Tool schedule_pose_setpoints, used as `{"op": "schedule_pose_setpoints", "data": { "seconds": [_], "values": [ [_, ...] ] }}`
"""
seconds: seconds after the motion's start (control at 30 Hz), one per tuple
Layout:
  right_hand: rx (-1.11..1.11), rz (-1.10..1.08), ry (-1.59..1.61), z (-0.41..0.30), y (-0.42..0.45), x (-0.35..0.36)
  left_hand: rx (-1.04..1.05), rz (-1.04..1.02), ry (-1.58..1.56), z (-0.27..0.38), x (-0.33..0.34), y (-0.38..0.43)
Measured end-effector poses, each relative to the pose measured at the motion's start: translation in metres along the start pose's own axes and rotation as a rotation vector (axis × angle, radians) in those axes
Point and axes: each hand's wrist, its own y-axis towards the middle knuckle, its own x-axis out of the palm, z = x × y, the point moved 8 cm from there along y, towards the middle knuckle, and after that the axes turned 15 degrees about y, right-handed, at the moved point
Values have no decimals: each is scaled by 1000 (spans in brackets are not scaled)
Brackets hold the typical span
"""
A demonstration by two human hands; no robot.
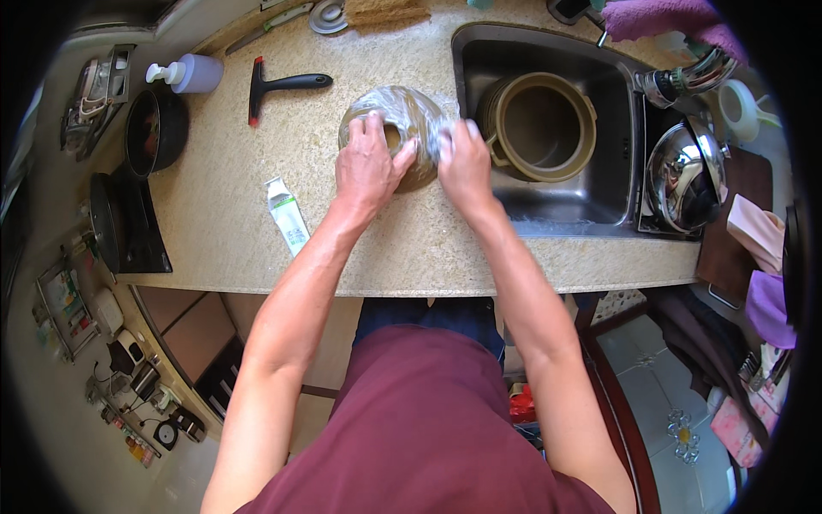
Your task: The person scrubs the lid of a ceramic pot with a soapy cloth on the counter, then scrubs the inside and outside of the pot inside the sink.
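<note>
A round brown pot lid (411, 177) lies on the speckled counter, smeared with white paste or foam. My left hand (371, 157) holds it by the raised ring at its middle, fingers over the near left side of the ring. At the lid's right edge, my right hand (463, 154) is closed on a pale scrubber (443, 140), blurred and mostly hidden by the fingers. To the right, a brown ribbed pot (544, 173) with side handles sits in the steel sink (559, 209). A white squeeze tube (287, 215) with green marks and writing lies left of my left forearm.
A black-handled squeegee (292, 82), a pump bottle (196, 73) and a dark pot (156, 132) stand or lie leftward. At the back are a knife (286, 18) and a metal sink strainer (328, 17). Shiny metal cookware (681, 173) and the faucet (681, 77) border the sink's right side.
</note>
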Motion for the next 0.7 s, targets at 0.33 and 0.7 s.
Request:
{"op": "schedule_pose_setpoints", "data": {
  "seconds": [0.33,0.7],
  "values": [
    [-223,-8,83,-14,-9,9,54,-152,66,4,-3,1],
    [-291,-28,86,-18,-4,9,201,-93,-61,0,-1,6]
  ]
}}
